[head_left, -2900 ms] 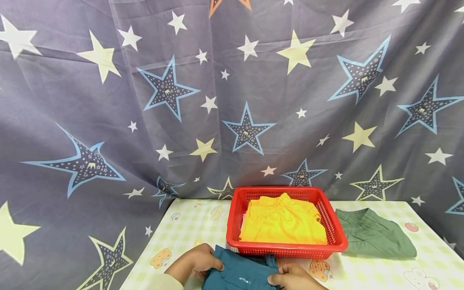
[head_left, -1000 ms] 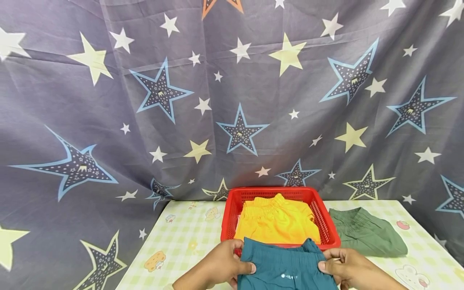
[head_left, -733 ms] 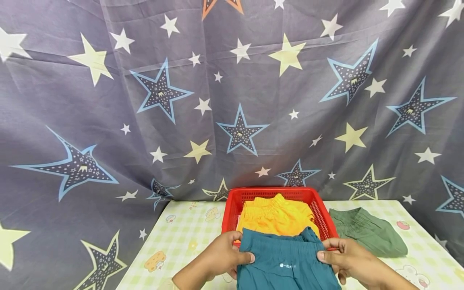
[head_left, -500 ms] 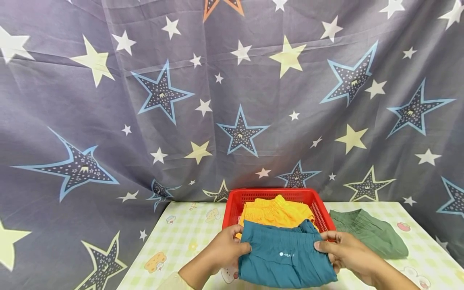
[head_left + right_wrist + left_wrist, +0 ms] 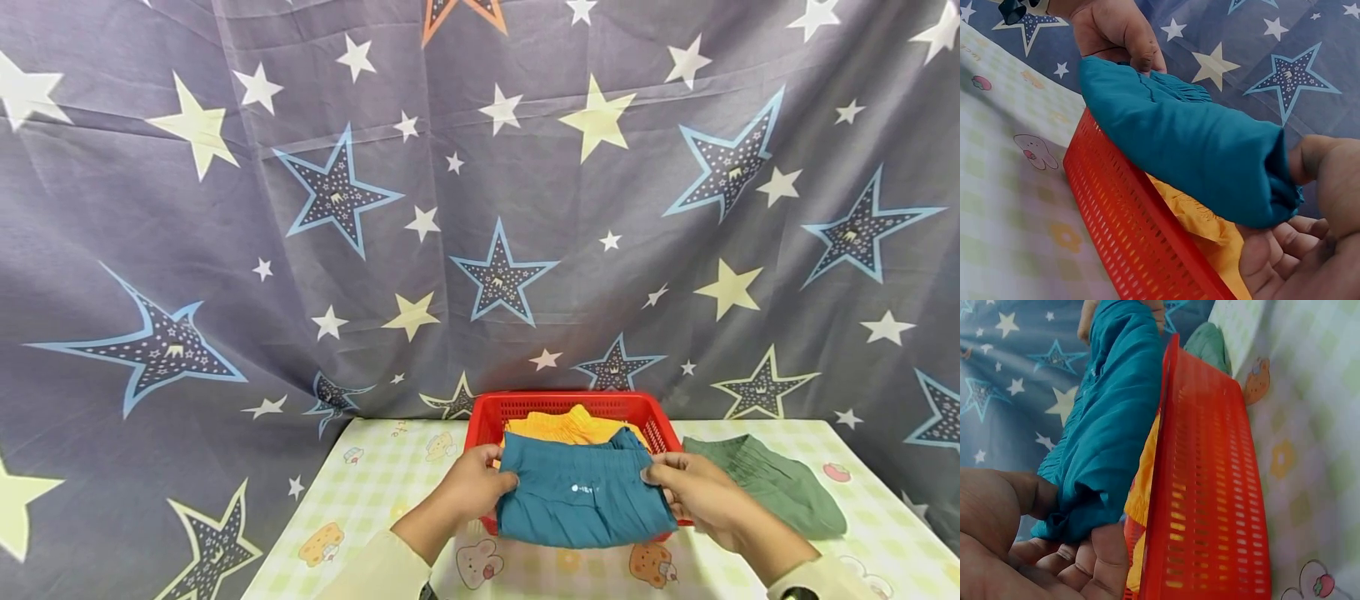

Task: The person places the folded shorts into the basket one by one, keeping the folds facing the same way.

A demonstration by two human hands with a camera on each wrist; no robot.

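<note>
Folded teal shorts (image 5: pixel 585 496) with an elastic waistband and small white print hang between both hands, over the front of a red perforated basket (image 5: pixel 651 408). My left hand (image 5: pixel 474 483) pinches their left side, thumb on the front. On the opposite side my right hand (image 5: pixel 697 492) grips the cloth the same way. Inside the basket lies a folded yellow garment (image 5: pixel 573 425), partly covered by the teal cloth in the head view. Both wrist views show the teal shorts (image 5: pixel 1107 419) above the basket rim, with the yellow cloth (image 5: pixel 1210 228) below.
Folded green shorts (image 5: pixel 772 483) lie on the table right of the basket. A pale green checked tablecloth (image 5: pixel 375 492) with cartoon prints covers the table. Behind it hangs a grey curtain (image 5: pixel 375 275) patterned with stars.
Both hands have lifted the teal shorts from the table's front edge, up and forward, until they overlap the basket. The basket and green shorts stay in place.
</note>
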